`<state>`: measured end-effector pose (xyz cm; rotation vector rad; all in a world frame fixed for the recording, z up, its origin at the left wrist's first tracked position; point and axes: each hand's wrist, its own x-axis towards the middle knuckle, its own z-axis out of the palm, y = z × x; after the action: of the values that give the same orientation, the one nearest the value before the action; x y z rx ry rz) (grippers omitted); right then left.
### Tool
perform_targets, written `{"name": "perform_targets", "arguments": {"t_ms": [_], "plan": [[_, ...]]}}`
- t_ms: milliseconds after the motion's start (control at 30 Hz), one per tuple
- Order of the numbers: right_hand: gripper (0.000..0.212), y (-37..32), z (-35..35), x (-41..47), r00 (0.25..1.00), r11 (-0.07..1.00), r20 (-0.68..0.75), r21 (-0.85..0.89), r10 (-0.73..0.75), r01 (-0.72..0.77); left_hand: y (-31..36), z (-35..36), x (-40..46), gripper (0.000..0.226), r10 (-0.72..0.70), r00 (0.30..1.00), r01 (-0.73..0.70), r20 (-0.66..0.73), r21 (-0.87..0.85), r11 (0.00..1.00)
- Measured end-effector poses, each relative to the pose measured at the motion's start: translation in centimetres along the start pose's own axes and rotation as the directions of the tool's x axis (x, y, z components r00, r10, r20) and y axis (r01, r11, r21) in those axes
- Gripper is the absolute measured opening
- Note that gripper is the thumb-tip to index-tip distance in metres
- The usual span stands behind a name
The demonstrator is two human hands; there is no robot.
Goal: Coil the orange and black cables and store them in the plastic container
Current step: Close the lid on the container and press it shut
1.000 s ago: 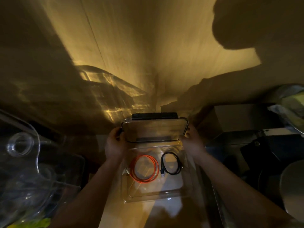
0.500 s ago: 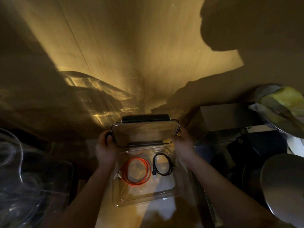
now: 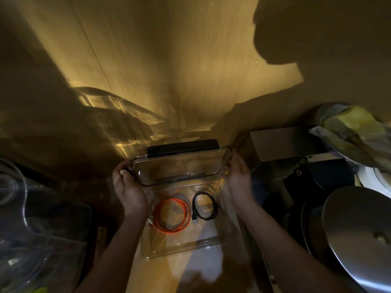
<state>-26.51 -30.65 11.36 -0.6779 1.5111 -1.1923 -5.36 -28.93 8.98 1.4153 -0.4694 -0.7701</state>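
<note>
The left hand (image 3: 129, 191) grips the left end of the clear lid (image 3: 179, 172), thumb hooked over its edge and fingers curled behind it. The right hand (image 3: 238, 178) holds the lid's right end with the thumb in front and the fingers behind, less tightly wrapped as far as the dim light shows. Between them the lid stands tilted up over the far part of the plastic container (image 3: 190, 248), its near edge lifted clear of the container's rim, so the box is not closed.

Judging by how things lie, the coiling and storing look done: both cables sit inside the container, on its floor. The orange cable (image 3: 172, 215) lies in the container's left half as a round, flat coil of several loops, with a pale plug poking out at its near-left side. The black cable (image 3: 204, 206) lies in the right half, just beside the orange coil and apart from it, a smaller, thinner ring with a dark plug hanging at its near-left side. Neither coil is tied, so either may spring loose if jolted

What seems left is only lowering the lid and seating it on the rim. A dark flat object (image 3: 183, 147) rests just beyond the container's far side; what it is I cannot tell
</note>
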Motion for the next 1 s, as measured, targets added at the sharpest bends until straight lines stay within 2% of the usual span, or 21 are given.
{"name": "perform_targets", "arguments": {"t_ms": [100, 233, 333, 400, 467, 567, 733, 867, 1000], "plan": [[0.026, -0.4, -0.2, -0.5, 1.0, 0.994, -0.013, 0.109, -0.005, 0.006, 0.5, 0.0, 0.3, 0.039, -0.036, 0.999, 0.036, -0.007, 0.012, 0.999], [0.025, -0.6, -1.0, -1.4, 0.997, 0.961, -0.069, 0.275, 0.017, 0.002, 1.5, 0.1, -0.2, 0.054, -0.128, 0.985, 0.141, 0.117, -0.109, 0.984], [0.035, -1.0, -1.4, -1.7, 0.991, 0.927, -0.121, 0.375, 0.059, -0.009, 2.3, -0.5, -0.6, 0.055, -0.231, 0.959, 0.255, 0.162, -0.147, 0.956], [0.036, -1.0, -1.5, -1.9, 0.983, 0.907, -0.152, 0.419, 0.108, -0.035, 2.5, -1.3, -0.8, 0.047, -0.233, 0.955, 0.251, 0.183, -0.081, 0.965], [0.033, -0.9, -1.8, -2.3, 0.98, 0.909, -0.152, 0.413, 0.128, -0.054, 2.6, -2.2, -1.0, 0.037, -0.237, 0.943, 0.27, 0.232, -0.122, 0.955], [0.021, -0.3, -2.5, -2.8, 0.987, 0.943, -0.113, 0.324, 0.117, -0.075, 2.8, -3.3, -1.5, 0.051, -0.303, 0.902, 0.373, 0.307, -0.2, 0.906], [0.01, 0.1, -2.9, -3.6, 0.996, 0.988, -0.066, 0.149, 0.062, -0.052, 2.9, -4.9, -2.6, 0.07, -0.348, 0.872, 0.427, 0.343, -0.188, 0.885], [0.012, 0.5, -3.1, -4.0, 0.992, 0.981, -0.059, 0.163, 0.113, -0.102, 2.8, -5.7, -2.8, 0.08, -0.426, 0.832, 0.5, 0.356, -0.148, 0.853], [0.019, 0.9, -3.4, -4.0, 0.991, 0.977, -0.041, 0.177, 0.13, -0.121, 2.6, -6.1, -2.8, 0.084, -0.431, 0.83, 0.488, 0.353, -0.088, 0.868]]}}
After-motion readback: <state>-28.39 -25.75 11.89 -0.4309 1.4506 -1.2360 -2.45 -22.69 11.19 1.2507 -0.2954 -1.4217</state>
